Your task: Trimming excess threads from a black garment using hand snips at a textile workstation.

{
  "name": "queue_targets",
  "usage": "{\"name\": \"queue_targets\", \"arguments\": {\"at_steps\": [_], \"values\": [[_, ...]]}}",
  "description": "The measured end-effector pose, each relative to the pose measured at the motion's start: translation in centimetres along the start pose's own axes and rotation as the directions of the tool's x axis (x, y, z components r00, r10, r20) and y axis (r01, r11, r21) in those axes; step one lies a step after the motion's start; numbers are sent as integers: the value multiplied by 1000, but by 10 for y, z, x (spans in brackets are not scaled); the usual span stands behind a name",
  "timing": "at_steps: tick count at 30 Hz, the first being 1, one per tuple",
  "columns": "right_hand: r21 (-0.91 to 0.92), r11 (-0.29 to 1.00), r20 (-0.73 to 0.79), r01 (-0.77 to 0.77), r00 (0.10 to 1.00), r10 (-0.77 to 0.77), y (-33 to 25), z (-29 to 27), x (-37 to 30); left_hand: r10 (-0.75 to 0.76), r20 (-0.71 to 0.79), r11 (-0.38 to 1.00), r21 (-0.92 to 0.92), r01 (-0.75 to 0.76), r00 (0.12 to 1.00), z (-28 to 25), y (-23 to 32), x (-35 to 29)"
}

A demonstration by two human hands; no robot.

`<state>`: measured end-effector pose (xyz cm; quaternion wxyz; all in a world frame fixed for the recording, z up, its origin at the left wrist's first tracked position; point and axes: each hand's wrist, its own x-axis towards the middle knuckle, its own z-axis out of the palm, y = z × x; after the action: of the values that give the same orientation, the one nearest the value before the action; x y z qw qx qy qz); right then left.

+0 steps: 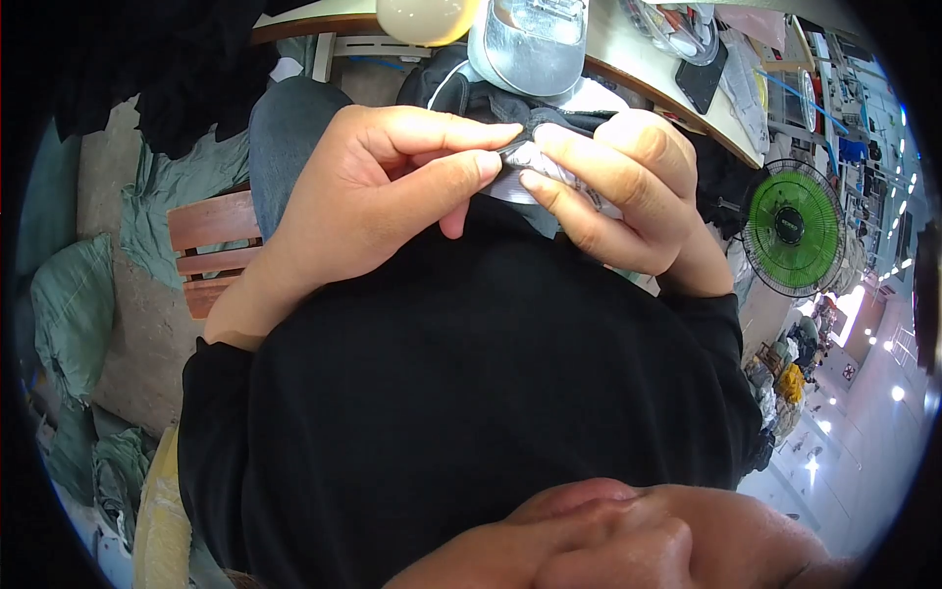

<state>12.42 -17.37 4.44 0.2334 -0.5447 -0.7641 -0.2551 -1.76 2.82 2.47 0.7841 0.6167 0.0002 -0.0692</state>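
In front of my chest, both hands work close together on a piece of dark cloth [531, 128] with a pale, finely patterned part [546, 169]. My left hand [368, 191] is closed in a pinch, its thumb and index finger gripping the dark edge. My right hand [633, 187] has its fingers curled in, pinching the cloth just to the right of the left fingertips. The pale part shows between the right thumb and fingers. The rest of the cloth bunches behind the hands, below the grey metal machine head [530, 49]; the exact pinch points are partly hidden.
A pale table [628, 44] runs across the far side, with a dark phone [702, 77] near its edge and a round yellowish object [427, 20] beside the machine. A green fan [797, 226] stands at right. Left are a slatted wooden seat [211, 224] and green sacks [74, 314].
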Motion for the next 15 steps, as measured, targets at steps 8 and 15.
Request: {"name": "queue_targets", "arguments": {"at_steps": [8,15], "values": [[-13,998,-10,55,998,-55,3,0,2,23,-15,1000,13,-23,1000,3,-2,-2],[-28,999,-11,42,999,-42,2,-2,2,76,13,997,20,-76,997,0,-2,-2]]}}
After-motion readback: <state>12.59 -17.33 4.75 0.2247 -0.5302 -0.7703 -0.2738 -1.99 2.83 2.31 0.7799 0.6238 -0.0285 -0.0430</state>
